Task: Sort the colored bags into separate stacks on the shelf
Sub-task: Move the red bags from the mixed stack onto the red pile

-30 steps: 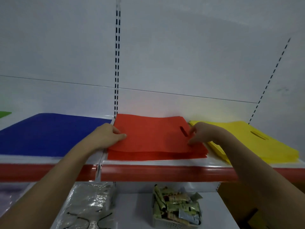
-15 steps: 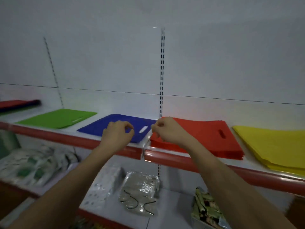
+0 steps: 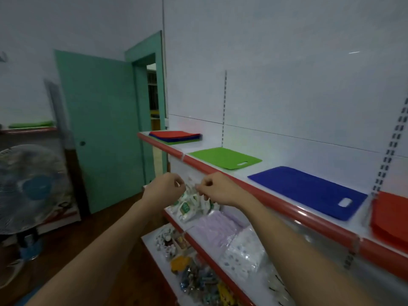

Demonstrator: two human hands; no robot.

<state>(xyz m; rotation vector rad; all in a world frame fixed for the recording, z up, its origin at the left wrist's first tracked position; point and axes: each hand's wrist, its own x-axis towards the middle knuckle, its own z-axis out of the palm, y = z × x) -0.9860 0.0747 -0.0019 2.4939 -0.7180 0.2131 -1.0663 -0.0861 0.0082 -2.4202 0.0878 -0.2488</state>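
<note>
On the white shelf with a red front lip lie a mixed pile of bags at the far left end, red on top with blue and green under it, then a green bag, a blue bag and a red stack at the right edge. My left hand and my right hand hover side by side in front of the shelf, below its lip, fingers curled in and holding nothing.
Lower shelves hold packaged goods and small items. A green door stands open to the left, and a standing fan is at the far left. Another shelf with a green bag is behind the fan.
Both hands have left the red stack and come together in the air. My view has swung left, so the yellow stack is out of sight and the mixed pile and door have appeared.
</note>
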